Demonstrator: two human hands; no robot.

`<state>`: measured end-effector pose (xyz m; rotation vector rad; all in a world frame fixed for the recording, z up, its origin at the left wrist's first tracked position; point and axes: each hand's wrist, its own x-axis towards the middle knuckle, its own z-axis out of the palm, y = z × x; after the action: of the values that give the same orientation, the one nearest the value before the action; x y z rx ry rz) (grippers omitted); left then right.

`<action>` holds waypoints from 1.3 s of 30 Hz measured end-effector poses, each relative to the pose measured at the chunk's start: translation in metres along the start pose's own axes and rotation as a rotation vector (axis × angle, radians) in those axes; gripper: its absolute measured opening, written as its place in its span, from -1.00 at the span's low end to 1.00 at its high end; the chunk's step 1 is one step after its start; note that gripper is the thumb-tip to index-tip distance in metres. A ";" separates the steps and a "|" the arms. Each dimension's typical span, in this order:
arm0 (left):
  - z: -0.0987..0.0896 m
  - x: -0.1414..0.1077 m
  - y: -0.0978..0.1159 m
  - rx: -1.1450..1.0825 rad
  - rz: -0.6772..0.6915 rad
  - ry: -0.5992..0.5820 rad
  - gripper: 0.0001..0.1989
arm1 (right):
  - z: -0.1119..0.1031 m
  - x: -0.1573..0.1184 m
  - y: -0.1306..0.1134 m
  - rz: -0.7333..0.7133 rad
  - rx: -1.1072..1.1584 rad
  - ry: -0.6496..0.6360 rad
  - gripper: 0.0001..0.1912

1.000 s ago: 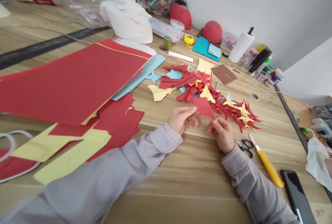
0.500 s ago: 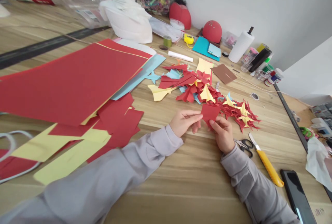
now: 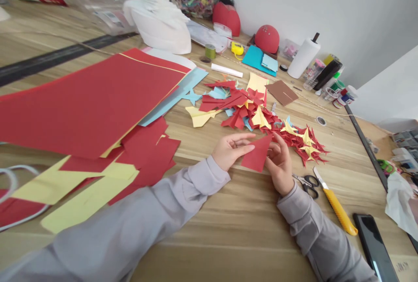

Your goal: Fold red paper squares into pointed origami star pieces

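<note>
A small piece of red paper (image 3: 257, 155) is held up between my two hands, just above the wooden table. My left hand (image 3: 232, 149) pinches its left edge between thumb and fingers. At the other side, my right hand (image 3: 279, 162) has its fingers curled against the paper's right edge and top corner. Directly beyond them lies a pile of folded red, yellow and blue paper shapes (image 3: 238, 108), with more small pointed red and yellow folded pieces (image 3: 303, 140) to the right.
Large red sheets (image 3: 88, 103) and cut red and yellow strips (image 3: 94, 199) cover the left. Scissors (image 3: 308, 184), a yellow utility knife (image 3: 339, 210) and a phone (image 3: 375, 243) lie by my right arm. A tape measure (image 3: 237, 48) and bottles (image 3: 346, 95) stand farther back.
The red paper has turned and tilted between my hands, now showing a slanted top edge. My right fingers have shifted up along its right side.
</note>
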<state>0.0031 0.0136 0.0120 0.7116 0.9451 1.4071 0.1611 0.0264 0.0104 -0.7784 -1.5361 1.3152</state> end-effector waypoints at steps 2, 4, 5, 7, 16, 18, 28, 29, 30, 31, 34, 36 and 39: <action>0.000 0.001 0.000 -0.032 0.001 0.010 -0.53 | 0.000 -0.003 0.000 -0.063 -0.112 -0.046 -0.38; 0.000 0.001 -0.001 -0.031 0.017 0.020 -0.58 | 0.000 -0.006 -0.001 -0.139 -0.302 -0.094 -0.45; 0.000 0.001 -0.001 -0.018 0.026 0.024 -0.62 | 0.000 -0.007 -0.002 -0.182 -0.406 -0.114 -0.50; 0.000 0.001 -0.002 0.025 0.040 0.019 -0.70 | 0.000 -0.009 -0.003 -0.285 -0.570 -0.112 -0.58; 0.001 -0.004 -0.002 0.047 0.024 -0.103 -0.73 | 0.002 -0.010 -0.009 -0.361 -0.637 0.004 -0.87; 0.002 -0.004 -0.003 0.032 0.010 -0.079 -0.72 | 0.002 -0.010 -0.012 -0.338 -0.609 -0.001 -0.90; 0.006 -0.004 -0.003 0.019 -0.003 -0.002 -0.65 | -0.002 -0.011 0.002 -0.067 -0.302 0.129 -0.86; 0.006 -0.004 -0.003 0.011 -0.012 -0.009 -0.63 | -0.002 -0.010 0.004 -0.056 -0.276 0.152 -0.83; 0.006 -0.004 -0.003 0.004 -0.022 -0.026 -0.61 | -0.001 -0.010 0.005 -0.051 -0.256 0.166 -0.79; 0.006 -0.004 -0.003 -0.002 -0.030 -0.049 -0.60 | -0.001 -0.010 0.005 -0.050 -0.240 0.175 -0.77; 0.006 -0.005 -0.002 0.013 -0.044 -0.107 -0.59 | 0.001 -0.009 0.003 -0.049 -0.199 0.176 -0.71; 0.005 -0.005 -0.002 0.032 -0.043 -0.094 -0.62 | 0.002 -0.008 0.001 -0.037 -0.171 0.156 -0.68; 0.005 -0.004 -0.002 0.053 -0.033 -0.045 -0.65 | 0.002 -0.008 -0.002 0.022 -0.127 0.113 -0.69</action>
<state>0.0089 0.0096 0.0128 0.7605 0.9572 1.3358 0.1621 0.0183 0.0105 -0.9369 -1.5352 1.1777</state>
